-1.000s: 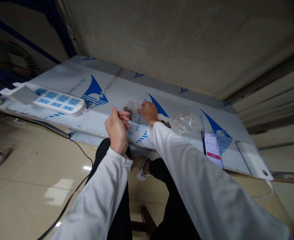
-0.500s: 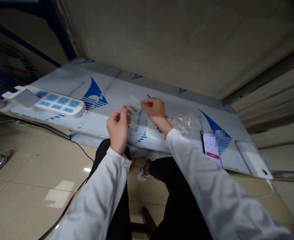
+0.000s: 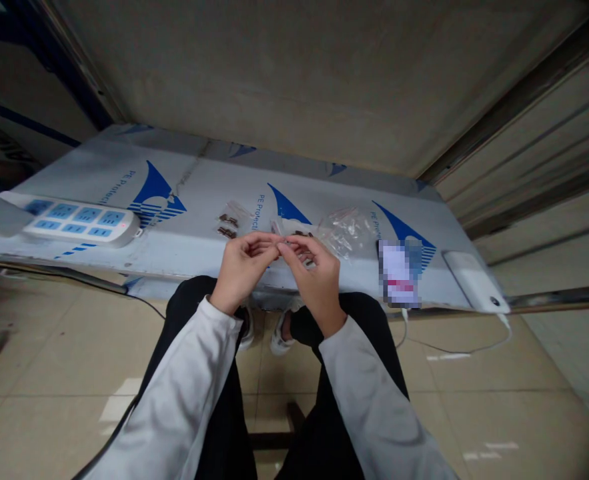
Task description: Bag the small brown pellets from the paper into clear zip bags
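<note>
My left hand (image 3: pixel 244 267) and my right hand (image 3: pixel 315 270) meet above the table's front part, thumbs and fingertips pressed together. Between them is what looks like a small clear plastic bag (image 3: pixel 275 227), mostly hidden by the fingers. Just beyond my left hand, small clear bags with brownish metal-looking pieces (image 3: pixel 228 221) lie on the table. A few more brownish pieces (image 3: pixel 304 234) show behind my right fingers, partly covered. To the right of my right hand lies a heap of clear plastic bags (image 3: pixel 347 227).
The table (image 3: pixel 194 250) is covered in printed protective film. A white power strip (image 3: pixel 84 221) lies at its left, a phone (image 3: pixel 399 273) and a white device (image 3: pixel 475 280) with cables at its right. A wall (image 3: pixel 274 80) rises behind.
My hands have come together from apart, my right hand moving down towards me. The filled bag that was between them now lies on the table at left. The view has shifted slightly.
</note>
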Tool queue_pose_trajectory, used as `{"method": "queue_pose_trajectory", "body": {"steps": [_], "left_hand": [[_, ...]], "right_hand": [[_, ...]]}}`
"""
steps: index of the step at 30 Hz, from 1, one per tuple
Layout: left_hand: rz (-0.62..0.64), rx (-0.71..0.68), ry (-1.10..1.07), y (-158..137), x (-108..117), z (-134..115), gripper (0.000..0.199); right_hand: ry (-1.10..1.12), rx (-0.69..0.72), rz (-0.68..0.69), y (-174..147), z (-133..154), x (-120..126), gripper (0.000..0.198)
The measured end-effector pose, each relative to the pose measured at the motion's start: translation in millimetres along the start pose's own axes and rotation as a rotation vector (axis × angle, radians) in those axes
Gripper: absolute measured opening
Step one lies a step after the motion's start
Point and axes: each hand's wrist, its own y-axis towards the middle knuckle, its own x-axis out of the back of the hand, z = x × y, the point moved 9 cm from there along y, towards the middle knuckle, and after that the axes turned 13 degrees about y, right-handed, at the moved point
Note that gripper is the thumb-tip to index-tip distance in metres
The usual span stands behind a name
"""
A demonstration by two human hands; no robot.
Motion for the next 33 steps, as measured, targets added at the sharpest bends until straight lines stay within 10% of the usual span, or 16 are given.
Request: {"method": "queue_pose_trajectory", "body": {"steps": [5,9,17,21,26,33], "left_hand": [[0.051,-0.152,0.322,-6.0,-6.6,-14.5,0.017],[-0.294,-0.127,0.564,-8.8,29.1,-20.7,0.013],[-0.112,-0.248,0.305,-11.4,4.3,-26.5,0.013],[-0.044,-0.324,0.478,-17.8,-9.7,-37.0,0.012],[-0.302,-0.264,0.679,-20.5,7.7,-46.6,0.011],[-0.274,-0.206,0.371,-17.0,9.4,-34.0,0.003]], "right_hand": [[-0.168,0.052,0.098,2.6,3.6,9.1,0.013],[-0.41,0.083,-0.097,10.0,6.7,46.9,0.012],[0.142,-0.037,0.047,1.4,-0.1,4.8,0.02],[-0.017,0.006,0.093,1.8,2.7,4.9,0.02],[-0.39,0.138,-0.053,7.9,16.8,33.9,0.015],[-0.11,0.215,0.24,5.0,23.4,7.3,0.04]]}}
